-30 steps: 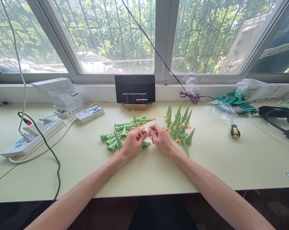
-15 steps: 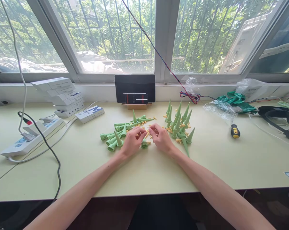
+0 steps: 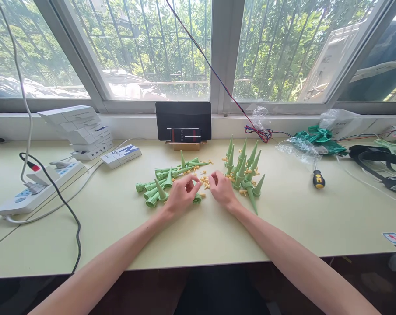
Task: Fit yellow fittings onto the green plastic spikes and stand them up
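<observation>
My left hand (image 3: 181, 196) rests on the table with curled fingers over a green cone (image 3: 197, 199) lying on its side. Close beside it, my right hand (image 3: 221, 188) has its fingers pinched together over small yellow pieces (image 3: 204, 180) scattered between the hands; what it pinches is too small to name. A pile of green cones (image 3: 165, 180) lies left of my left hand, mostly on their sides. A cluster of upright green cones (image 3: 243, 168) stands just right of my right hand.
A dark tablet on a stand (image 3: 183, 124) leans against the window sill. Stacked white boxes (image 3: 82, 131) and a power strip (image 3: 33, 188) with cables sit at left. A screwdriver (image 3: 317, 179), plastic bags (image 3: 299, 146) and black straps (image 3: 378, 159) lie at right.
The hands have drawn slightly apart, and the yellow pieces between them now show. The view shifted a little to the right.
</observation>
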Demonstrator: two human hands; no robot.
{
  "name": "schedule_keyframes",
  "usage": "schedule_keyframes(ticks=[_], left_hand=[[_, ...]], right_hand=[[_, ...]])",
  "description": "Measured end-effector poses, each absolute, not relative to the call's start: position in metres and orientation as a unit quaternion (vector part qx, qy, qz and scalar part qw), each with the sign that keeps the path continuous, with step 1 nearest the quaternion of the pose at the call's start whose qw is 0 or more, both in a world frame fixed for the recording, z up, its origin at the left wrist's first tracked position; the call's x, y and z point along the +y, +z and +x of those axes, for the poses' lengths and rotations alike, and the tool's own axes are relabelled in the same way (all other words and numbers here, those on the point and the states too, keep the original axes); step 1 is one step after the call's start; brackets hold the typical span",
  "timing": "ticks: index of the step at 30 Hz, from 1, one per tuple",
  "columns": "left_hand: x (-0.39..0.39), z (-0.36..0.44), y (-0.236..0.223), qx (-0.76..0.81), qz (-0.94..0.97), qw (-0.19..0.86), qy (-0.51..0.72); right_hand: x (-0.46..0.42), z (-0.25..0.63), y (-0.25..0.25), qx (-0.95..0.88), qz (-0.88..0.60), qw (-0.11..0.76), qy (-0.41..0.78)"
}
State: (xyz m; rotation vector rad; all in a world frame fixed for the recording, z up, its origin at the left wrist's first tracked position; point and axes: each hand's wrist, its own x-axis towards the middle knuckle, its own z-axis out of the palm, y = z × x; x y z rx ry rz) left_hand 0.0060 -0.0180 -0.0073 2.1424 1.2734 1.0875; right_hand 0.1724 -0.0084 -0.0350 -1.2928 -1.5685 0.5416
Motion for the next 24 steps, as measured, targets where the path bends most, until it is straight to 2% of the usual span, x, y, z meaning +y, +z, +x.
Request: schedule_keyframes(ticks=[12,24], left_hand=[[-0.016,0.004,-0.008,0.460,0.802,0.185,0.333],[-0.016,0.004,-0.012,0.484,0.805,0.181,0.291]], right_hand=[[-0.019,0.172,-0.035,-0.682,-0.522,0.483,0.171],[-0.017,0.178,-0.030,-0.642,-0.507,0.516,0.253]])
